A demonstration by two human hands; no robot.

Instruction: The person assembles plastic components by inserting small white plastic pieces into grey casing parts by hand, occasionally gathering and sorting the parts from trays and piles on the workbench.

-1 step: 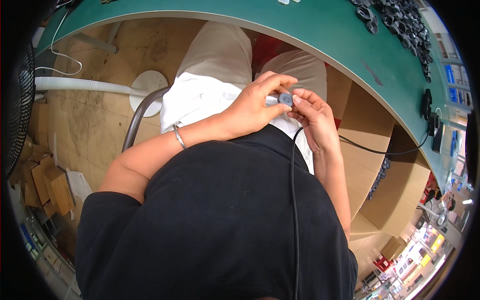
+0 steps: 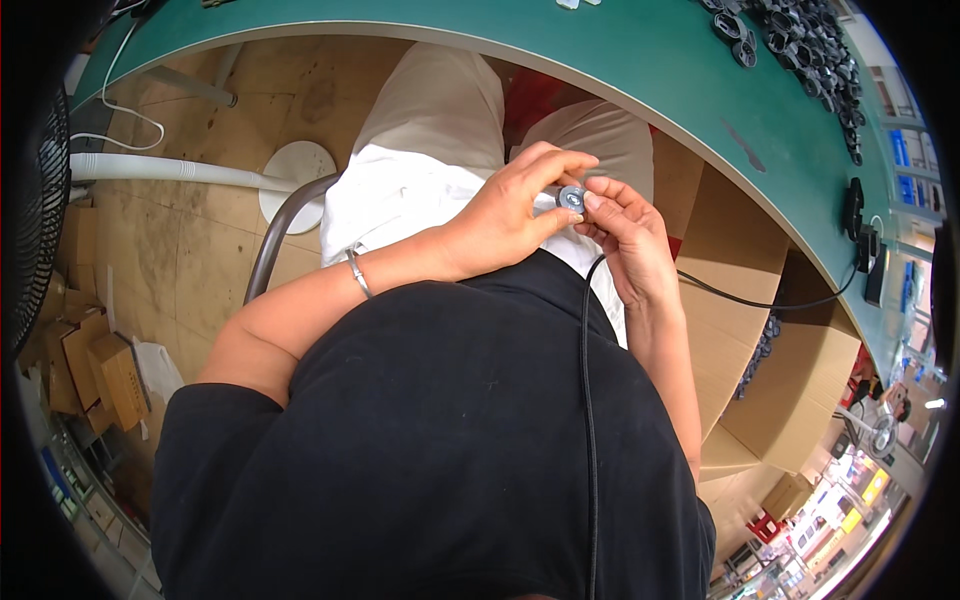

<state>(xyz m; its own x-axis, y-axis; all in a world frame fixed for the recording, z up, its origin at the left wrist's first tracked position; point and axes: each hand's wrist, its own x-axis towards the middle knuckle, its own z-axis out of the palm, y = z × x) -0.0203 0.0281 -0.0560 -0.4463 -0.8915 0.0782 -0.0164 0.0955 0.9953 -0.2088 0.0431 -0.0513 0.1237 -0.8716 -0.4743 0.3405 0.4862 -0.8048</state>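
Note:
Over my lap, a small grey plastic part [image 2: 571, 199] with a round face sits between my two hands. My left hand [image 2: 515, 208], with a metal bracelet at its wrist, has thumb and fingers curled around the part. From the other side, the thumb and fingertips of my right hand [image 2: 632, 232] pinch its edge. Light glints off the round face, and its finer detail is too small to make out. The part's underside is hidden by my fingers.
Ahead curves the green tabletop [image 2: 690, 90], with a heap of dark grey plastic parts [image 2: 805, 50] at its far right. An open cardboard box [image 2: 735, 285] stands at my right. A black cable [image 2: 750, 302] runs from the table to my front. At left are a fan [image 2: 42, 220] and cartons [image 2: 118, 375].
The part has turned slightly in my fingers, so its round face now looks brighter and shinier. Both hands have stayed almost in place.

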